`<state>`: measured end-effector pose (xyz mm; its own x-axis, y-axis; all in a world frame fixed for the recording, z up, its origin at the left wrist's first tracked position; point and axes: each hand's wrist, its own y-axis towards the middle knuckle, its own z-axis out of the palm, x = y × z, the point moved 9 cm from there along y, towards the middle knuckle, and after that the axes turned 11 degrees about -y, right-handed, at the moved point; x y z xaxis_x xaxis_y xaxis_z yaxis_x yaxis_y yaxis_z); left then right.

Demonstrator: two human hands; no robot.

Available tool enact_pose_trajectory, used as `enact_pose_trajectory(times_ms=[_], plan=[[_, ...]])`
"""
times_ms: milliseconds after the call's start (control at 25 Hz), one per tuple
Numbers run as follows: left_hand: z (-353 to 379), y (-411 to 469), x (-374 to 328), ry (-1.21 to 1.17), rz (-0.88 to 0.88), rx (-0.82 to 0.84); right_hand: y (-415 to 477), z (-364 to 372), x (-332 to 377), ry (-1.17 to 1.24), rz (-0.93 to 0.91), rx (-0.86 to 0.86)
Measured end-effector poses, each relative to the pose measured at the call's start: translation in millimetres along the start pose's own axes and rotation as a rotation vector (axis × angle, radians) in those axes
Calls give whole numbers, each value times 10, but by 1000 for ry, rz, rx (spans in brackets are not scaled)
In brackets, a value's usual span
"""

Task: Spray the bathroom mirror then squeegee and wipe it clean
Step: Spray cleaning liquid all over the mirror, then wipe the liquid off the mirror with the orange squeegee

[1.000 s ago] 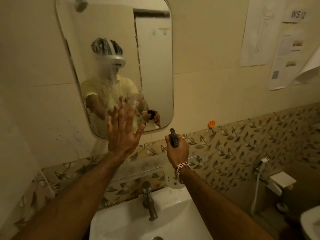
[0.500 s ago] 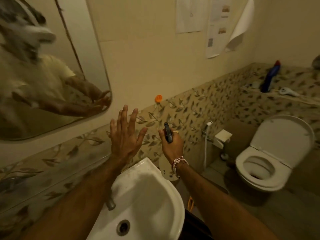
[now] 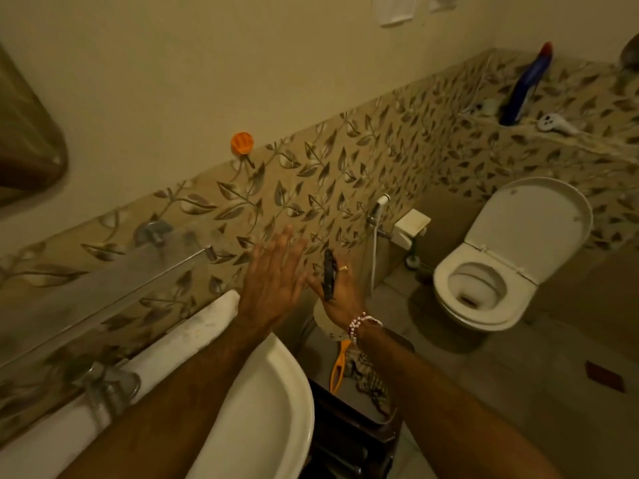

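Observation:
Only the lower right corner of the mirror (image 3: 27, 146) shows at the far left edge. My right hand (image 3: 340, 295) grips a spray bottle (image 3: 328, 323) with a black trigger head and a pale body, held over the floor right of the sink. My left hand (image 3: 273, 281) is flat with its fingers spread, empty, just left of the bottle and above the sink's right rim. An orange-handled tool (image 3: 337, 364) and a patterned cloth (image 3: 368, 375) lie on a dark stand below my right wrist.
A white sink (image 3: 269, 402) with a tap (image 3: 103, 392) sits at the bottom left under a glass shelf (image 3: 103, 292). A toilet (image 3: 498, 264) with raised lid stands at right. A blue bottle (image 3: 525, 84) stands on the tiled ledge. A hand spray hose (image 3: 377, 216) hangs on the wall.
The view has swung right and down, away from the mirror toward the sink side and toilet. Both hands have lowered and come closer together, the bottle still in my right hand.

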<state>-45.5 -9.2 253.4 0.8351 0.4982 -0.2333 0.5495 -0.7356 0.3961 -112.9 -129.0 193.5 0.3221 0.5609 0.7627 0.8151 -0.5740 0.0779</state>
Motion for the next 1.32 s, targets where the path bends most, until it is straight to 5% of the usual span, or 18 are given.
enact_pose_trajectory(times_ms=[280, 760, 1120, 1320], plan=[[1172, -8, 512, -54, -117, 231, 204, 768, -972, -123, 108, 175], [2762, -270, 1281, 85, -238, 718, 345, 2129, -2327, -162, 227, 241], [2800, -147, 1175, 27, -201, 663, 157, 2030, -2538, -131, 292, 216], [2888, -89, 1141, -27, -238, 672, -141, 1854, -2862, -105, 760, -25]])
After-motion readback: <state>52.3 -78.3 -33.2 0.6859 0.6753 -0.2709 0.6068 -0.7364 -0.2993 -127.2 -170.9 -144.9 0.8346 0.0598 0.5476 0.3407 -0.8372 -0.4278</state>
